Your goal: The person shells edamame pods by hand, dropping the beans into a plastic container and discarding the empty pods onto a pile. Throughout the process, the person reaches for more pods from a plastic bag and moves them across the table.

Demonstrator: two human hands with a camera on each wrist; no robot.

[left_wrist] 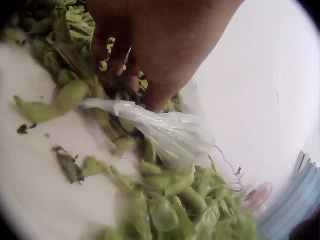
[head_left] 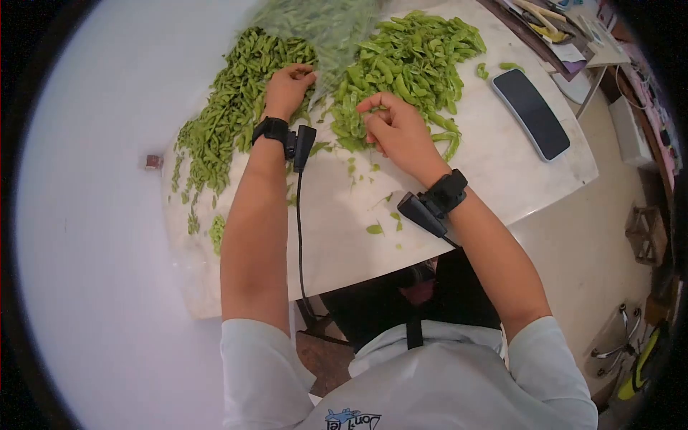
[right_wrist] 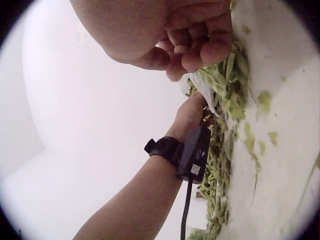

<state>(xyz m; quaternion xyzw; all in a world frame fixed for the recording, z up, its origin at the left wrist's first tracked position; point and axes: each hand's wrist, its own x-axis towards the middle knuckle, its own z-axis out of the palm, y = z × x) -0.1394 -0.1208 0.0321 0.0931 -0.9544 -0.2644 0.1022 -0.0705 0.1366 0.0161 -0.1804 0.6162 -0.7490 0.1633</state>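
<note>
Bent fingers of the left hand (head_left: 288, 92) reach into the darker green pods (head_left: 240, 93) on the left; in the left wrist view the thumb of this hand (left_wrist: 150, 55) is beside the twisted end of a clear plastic bag (left_wrist: 170, 132). Whether the fingertips pinch a pod is not clear. Above the near edge of the brighter green pods (head_left: 416, 61), the right hand (head_left: 403, 132) hovers with loosely bent fingers. Nothing shows between the fingers of that hand (right_wrist: 175, 35) in the right wrist view. The bag (head_left: 333, 43) spreads across the back between both heaps.
A phone (head_left: 530, 115) lies on the right of the white table (head_left: 487, 172), with a few pods near its top end. Leaf scraps (head_left: 374, 229) are scattered towards the front edge. Small light green pieces (head_left: 217, 234) sit at the left, and a wheeled chair base (head_left: 618, 340) stands on the floor.
</note>
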